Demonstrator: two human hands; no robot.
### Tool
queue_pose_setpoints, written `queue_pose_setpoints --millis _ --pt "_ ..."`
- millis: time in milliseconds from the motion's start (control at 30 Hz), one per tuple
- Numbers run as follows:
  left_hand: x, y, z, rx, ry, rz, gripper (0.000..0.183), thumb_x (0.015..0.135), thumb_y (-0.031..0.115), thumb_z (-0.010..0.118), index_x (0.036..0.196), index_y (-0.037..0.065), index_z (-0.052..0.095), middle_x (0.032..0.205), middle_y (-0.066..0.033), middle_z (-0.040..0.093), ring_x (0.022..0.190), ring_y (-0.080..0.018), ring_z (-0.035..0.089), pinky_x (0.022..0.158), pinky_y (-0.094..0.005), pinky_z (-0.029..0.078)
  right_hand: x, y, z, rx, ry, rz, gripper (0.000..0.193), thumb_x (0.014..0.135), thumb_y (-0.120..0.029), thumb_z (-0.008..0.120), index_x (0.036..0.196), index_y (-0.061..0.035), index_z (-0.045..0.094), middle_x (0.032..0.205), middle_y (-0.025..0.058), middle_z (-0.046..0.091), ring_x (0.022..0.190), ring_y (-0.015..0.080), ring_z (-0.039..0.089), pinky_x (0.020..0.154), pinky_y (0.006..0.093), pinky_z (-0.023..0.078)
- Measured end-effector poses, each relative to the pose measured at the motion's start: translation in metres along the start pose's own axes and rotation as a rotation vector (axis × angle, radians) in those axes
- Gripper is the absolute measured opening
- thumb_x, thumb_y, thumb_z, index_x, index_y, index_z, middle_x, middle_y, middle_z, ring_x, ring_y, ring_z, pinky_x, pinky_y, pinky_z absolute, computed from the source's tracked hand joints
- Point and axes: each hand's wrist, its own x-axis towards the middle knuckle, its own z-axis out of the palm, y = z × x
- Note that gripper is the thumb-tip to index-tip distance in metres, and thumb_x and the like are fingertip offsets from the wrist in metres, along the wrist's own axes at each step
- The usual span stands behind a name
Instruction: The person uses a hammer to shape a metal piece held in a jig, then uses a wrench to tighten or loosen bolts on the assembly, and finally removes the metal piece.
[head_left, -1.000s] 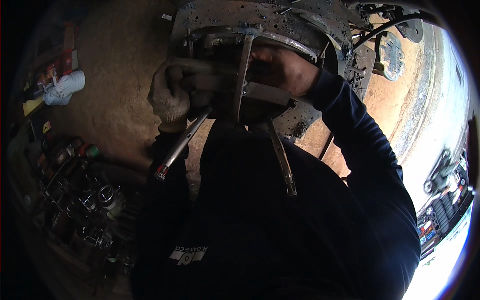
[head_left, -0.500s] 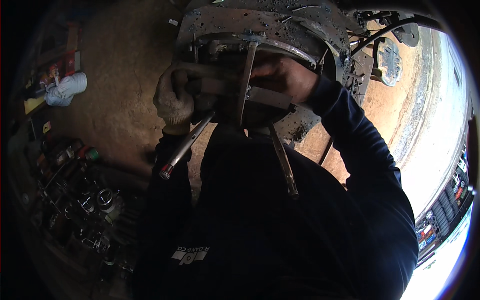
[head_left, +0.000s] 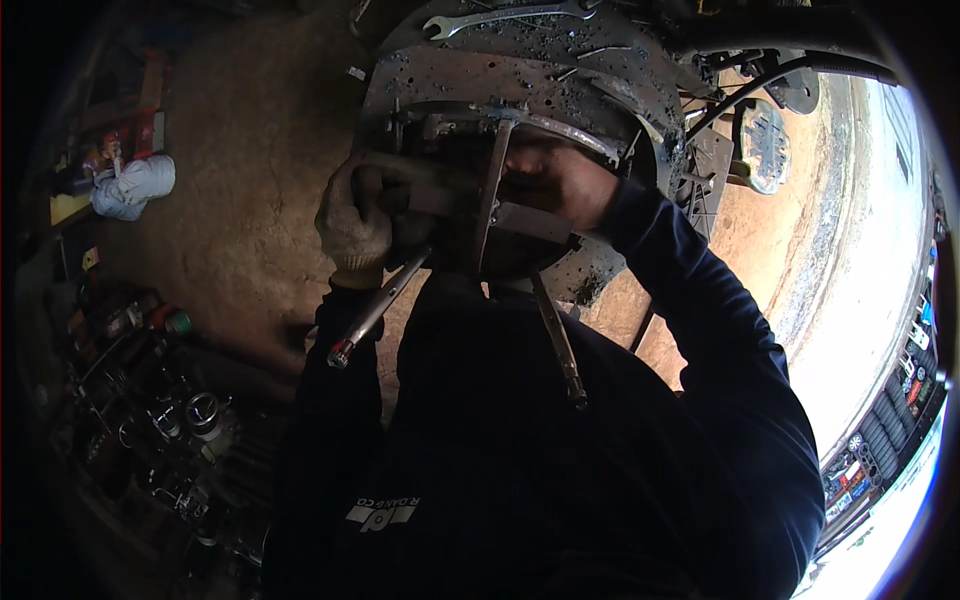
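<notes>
A dark welded metal frame (head_left: 535,221) stands in front of my body, with an upright flat bar (head_left: 494,185) across its middle. My left hand (head_left: 355,215), in a grey knitted glove, is closed at the frame's left side; shadow hides what its fingers grip. My right hand (head_left: 580,185), bare, reaches in behind the flat bar from the right. Its fingers are bent together inside the frame, and what they hold is too dark to make out. Two metal rods stick out toward me: a left rod (head_left: 378,308) with a reddish tip and a right rod (head_left: 560,345).
Behind the frame is a round metal worktop (head_left: 455,75) strewn with dark metal bits, with an open-ended wrench (head_left: 510,17) at its far edge. A black hose (head_left: 760,85) arches at the right. Machine parts (head_left: 190,420) crowd the lower left. A whitish cloth bundle (head_left: 135,187) lies far left.
The view has shifted, so the frame appears lower and the wrench shows more fully. My right hand has moved slightly left, deeper behind the flat bar. My left hand stays closed at the frame.
</notes>
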Motion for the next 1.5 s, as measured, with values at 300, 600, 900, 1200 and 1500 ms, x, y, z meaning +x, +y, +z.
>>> queue_pose_setpoints --millis 300,600,900,1200,1500 --pt "0.004 0.005 0.002 -0.040 -0.006 0.017 0.024 0.098 0.018 0.063 0.119 0.007 0.067 0.105 -0.0166 0.072 0.095 -0.0336 0.071 0.081 -0.0405 0.057 0.007 0.023 -0.004 -0.313 0.092 -0.300 0.036 0.091 -0.019 0.068 0.125 -0.0095 0.069 0.131 0.0178 0.064 0.118 0.0334 0.063 0.107 0.0402 0.048" --pt "0.001 -0.002 0.001 -0.014 0.024 0.040 0.023 0.097 0.016 0.064 0.117 0.007 0.068 0.105 -0.0165 0.072 0.095 -0.0338 0.071 0.080 -0.0410 0.057 -0.039 0.008 -0.008 -0.158 0.067 -0.092 0.042 0.097 -0.011 0.061 0.139 -0.0070 0.057 0.136 0.0189 0.060 0.127 0.0319 0.058 0.109 0.0417 0.046" --pt "0.006 0.022 -0.002 0.058 -0.001 0.006 0.025 0.099 0.026 0.061 0.114 0.007 0.068 0.105 -0.0152 0.072 0.094 -0.0346 0.071 0.080 -0.0432 0.056 -0.058 -0.055 -0.115 -0.421 0.407 -0.042 0.034 0.099 -0.021 0.062 0.127 -0.0028 0.066 0.112 0.0145 0.071 0.104 0.0212 0.067 0.090 0.0356 0.054" --pt "0.007 0.017 -0.005 0.048 -0.047 -0.024 0.035 0.102 0.034 0.057 0.121 0.007 0.068 0.107 -0.0144 0.073 0.096 -0.0288 0.072 0.082 -0.0388 0.057 0.098 -0.002 -0.176 -1.376 0.534 0.269 0.025 0.094 -0.023 0.059 0.111 -0.0093 0.071 0.112 0.0173 0.071 0.104 0.0344 0.070 0.087 0.0471 0.057" --pt "0.008 0.023 -0.005 0.052 -0.021 0.013 0.031 0.099 0.029 0.061 0.117 0.006 0.069 0.103 -0.0154 0.073 0.092 -0.0301 0.072 0.078 -0.0400 0.056 0.107 -0.014 -0.170 -1.487 0.520 0.381 0.023 0.091 -0.019 0.065 0.110 -0.0063 0.068 0.114 0.0175 0.068 0.105 0.0350 0.069 0.086 0.0474 0.057"
